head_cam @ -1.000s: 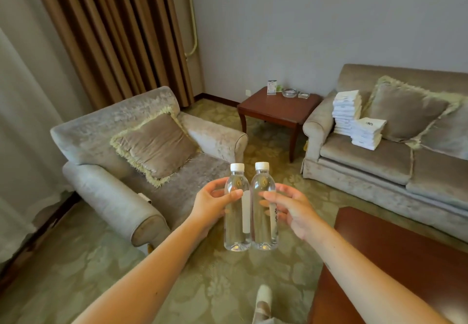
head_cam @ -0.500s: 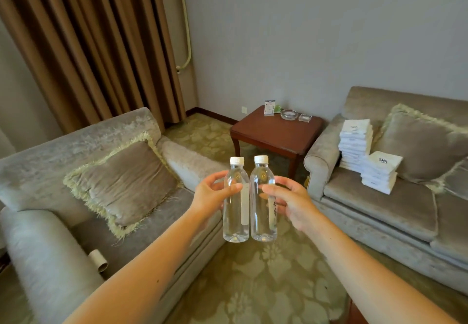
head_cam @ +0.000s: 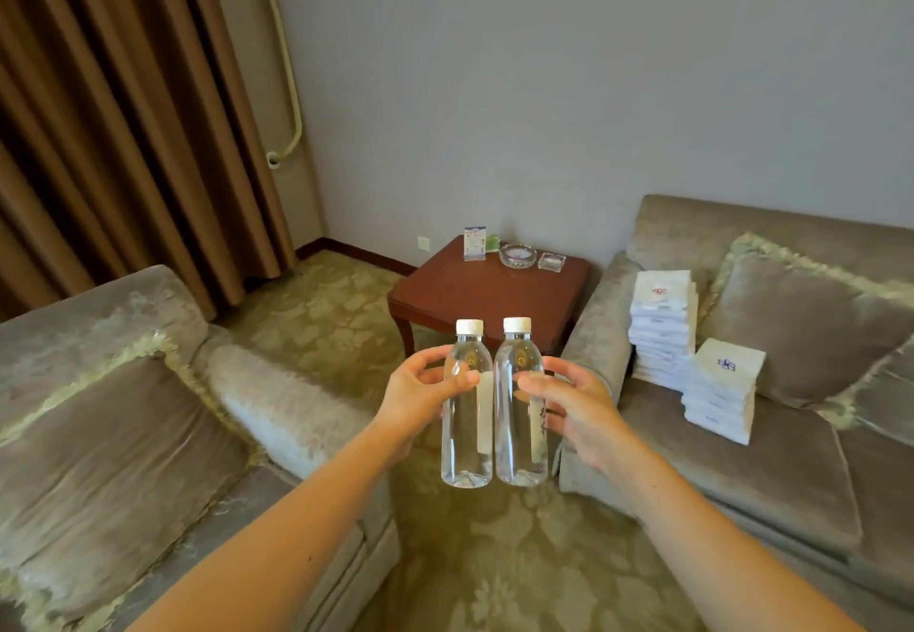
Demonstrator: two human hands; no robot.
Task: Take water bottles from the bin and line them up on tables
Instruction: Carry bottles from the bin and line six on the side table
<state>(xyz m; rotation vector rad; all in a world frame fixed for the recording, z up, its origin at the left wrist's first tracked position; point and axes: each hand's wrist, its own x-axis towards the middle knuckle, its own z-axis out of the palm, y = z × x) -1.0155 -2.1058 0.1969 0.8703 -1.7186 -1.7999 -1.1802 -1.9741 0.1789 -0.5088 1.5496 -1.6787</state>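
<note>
Two clear water bottles with white caps are held upright side by side in mid-air, touching each other. My left hand [head_cam: 418, 396] grips the left bottle [head_cam: 466, 433] around its upper body. My right hand [head_cam: 573, 409] grips the right bottle [head_cam: 519, 433] the same way. Straight beyond them, in the corner, stands a small dark red-brown side table [head_cam: 475, 292]. No bin is in view.
A grey armchair [head_cam: 148, 433] with a cushion is at the left, a grey sofa [head_cam: 771, 458] at the right with two stacks of white folded cloths [head_cam: 692, 349]. On the table's far edge sit a card stand [head_cam: 475, 243], a glass ashtray [head_cam: 517, 255] and a small dish [head_cam: 551, 261]. Patterned carpet runs between.
The view has advanced toward the corner side table, which looks nearer and larger. The armchair has slid left and down. Both hands keep the bottles together in the same grip.
</note>
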